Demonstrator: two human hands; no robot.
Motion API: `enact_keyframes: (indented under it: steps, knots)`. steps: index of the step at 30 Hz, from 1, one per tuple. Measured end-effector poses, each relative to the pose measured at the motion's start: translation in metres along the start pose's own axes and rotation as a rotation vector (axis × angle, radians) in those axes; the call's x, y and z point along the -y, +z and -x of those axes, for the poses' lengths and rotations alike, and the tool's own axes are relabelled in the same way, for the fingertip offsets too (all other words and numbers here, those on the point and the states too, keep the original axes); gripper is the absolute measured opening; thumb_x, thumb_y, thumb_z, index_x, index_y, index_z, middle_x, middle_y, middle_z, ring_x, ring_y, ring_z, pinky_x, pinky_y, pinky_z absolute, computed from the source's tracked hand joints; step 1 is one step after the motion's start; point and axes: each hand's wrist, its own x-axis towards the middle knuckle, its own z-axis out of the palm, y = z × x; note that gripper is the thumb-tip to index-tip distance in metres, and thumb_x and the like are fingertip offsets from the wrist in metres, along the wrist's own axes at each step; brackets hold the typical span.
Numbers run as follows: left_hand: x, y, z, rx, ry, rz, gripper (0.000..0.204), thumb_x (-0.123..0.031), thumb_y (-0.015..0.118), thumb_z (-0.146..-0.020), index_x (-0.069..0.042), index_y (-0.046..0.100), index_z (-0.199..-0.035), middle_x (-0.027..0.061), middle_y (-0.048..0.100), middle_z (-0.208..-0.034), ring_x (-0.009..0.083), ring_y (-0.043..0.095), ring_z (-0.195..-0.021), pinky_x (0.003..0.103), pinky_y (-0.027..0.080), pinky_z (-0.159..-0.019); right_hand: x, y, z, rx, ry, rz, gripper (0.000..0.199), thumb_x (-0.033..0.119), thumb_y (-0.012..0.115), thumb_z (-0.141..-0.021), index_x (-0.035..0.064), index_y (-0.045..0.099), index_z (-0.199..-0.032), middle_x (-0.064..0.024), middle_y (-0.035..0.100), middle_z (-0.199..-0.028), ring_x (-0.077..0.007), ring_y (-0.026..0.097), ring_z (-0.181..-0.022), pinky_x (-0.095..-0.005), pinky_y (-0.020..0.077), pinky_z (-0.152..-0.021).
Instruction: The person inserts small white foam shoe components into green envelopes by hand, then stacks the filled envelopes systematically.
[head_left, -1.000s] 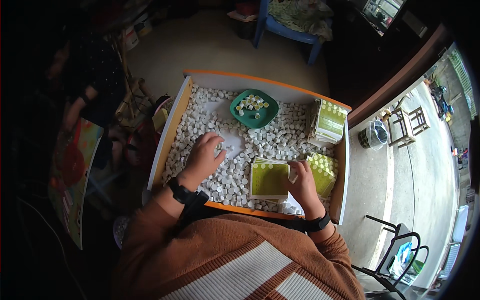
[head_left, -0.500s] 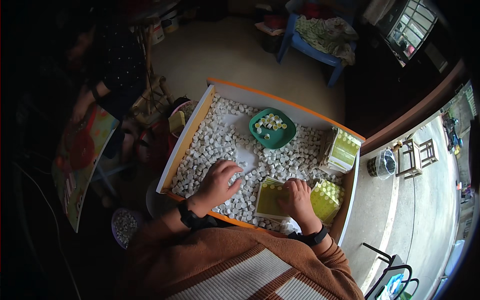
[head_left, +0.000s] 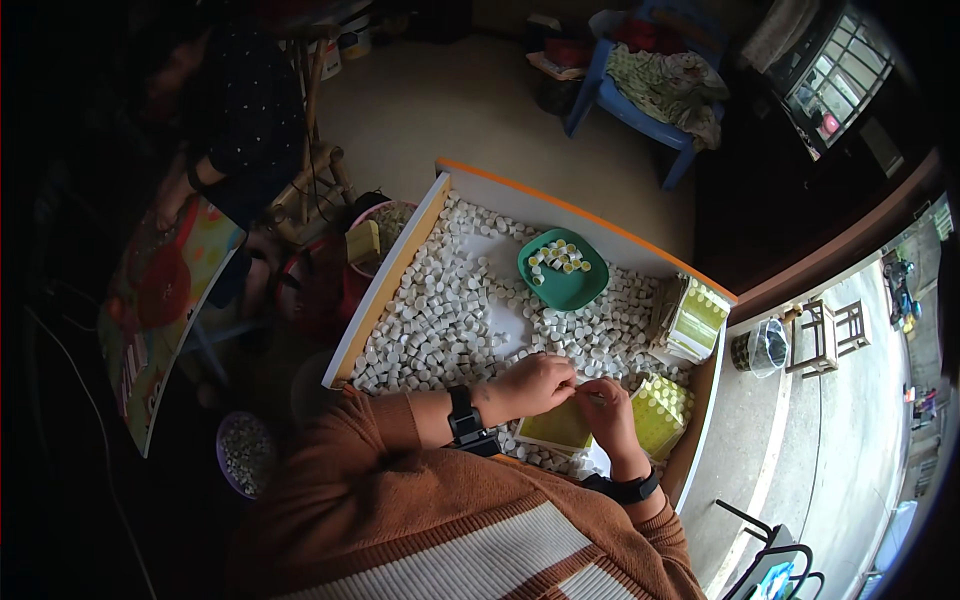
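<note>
Over yellow-green tray [head_left: 556,428], our left hand [head_left: 535,385] and right hand [head_left: 607,412] pinch together, fingertips nearly closed on something tiny, unclear; white caps [head_left: 440,310] mostly unsorted, filled yellow stack [head_left: 662,415] beside.

1. A blue plastic chair [head_left: 640,95] is standing beyond the tray, holding crumpled cloth.
2. A colourful printed board [head_left: 160,310] is leaning at the left.
3. A wooden stool [head_left: 830,335] is standing outside.
</note>
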Motion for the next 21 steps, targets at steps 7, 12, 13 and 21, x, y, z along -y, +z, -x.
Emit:
enact_keyframes:
  steps: [7,12,13,21]
  knots:
    - [0.008,-0.006,0.004,-0.011,-0.129,0.042,0.010,-0.008,0.065,-0.079,-0.001,0.059,-0.077,0.0123,0.059,-0.072,0.0294,0.059,-0.069,0.037,0.047,-0.065,0.000,-0.011,0.001,-0.025,0.096,0.021,0.008,0.007,0.068,-0.078,0.0003,0.066,-0.079,-0.0130,0.062,-0.074,-0.0276,0.060,-0.069,-0.0334,0.0476,-0.062]
    - [0.011,-0.006,0.007,-0.009,-0.148,-0.069,0.012,-0.008,0.066,-0.078,-0.001,0.057,-0.076,0.0124,0.058,-0.072,0.0305,0.057,-0.069,0.038,0.047,-0.066,-0.007,-0.014,0.005,-0.043,0.098,0.236,0.009,0.008,0.066,-0.079,0.0008,0.063,-0.085,-0.0113,0.061,-0.081,-0.0280,0.060,-0.080,-0.0349,0.0470,-0.073]
    - [0.012,-0.003,0.007,0.000,-0.152,-0.062,0.012,-0.008,0.066,-0.078,-0.001,0.057,-0.076,0.0124,0.058,-0.072,0.0305,0.057,-0.069,0.038,0.047,-0.066,-0.011,-0.013,0.006,-0.069,0.021,0.342,0.010,0.007,0.066,-0.079,0.0013,0.063,-0.086,-0.0113,0.060,-0.084,-0.0296,0.059,-0.083,-0.0363,0.0467,-0.075]
    - [0.026,-0.025,0.001,-0.136,-0.141,-0.362,0.012,-0.011,0.066,-0.077,-0.003,0.058,-0.077,0.0108,0.057,-0.077,0.0315,0.058,-0.078,0.042,0.047,-0.071,-0.006,-0.005,0.009,-0.135,-0.080,0.487,0.022,0.008,0.068,-0.075,0.0037,0.060,-0.096,-0.0120,0.056,-0.098,-0.0331,0.054,-0.096,-0.0400,0.0444,-0.084]
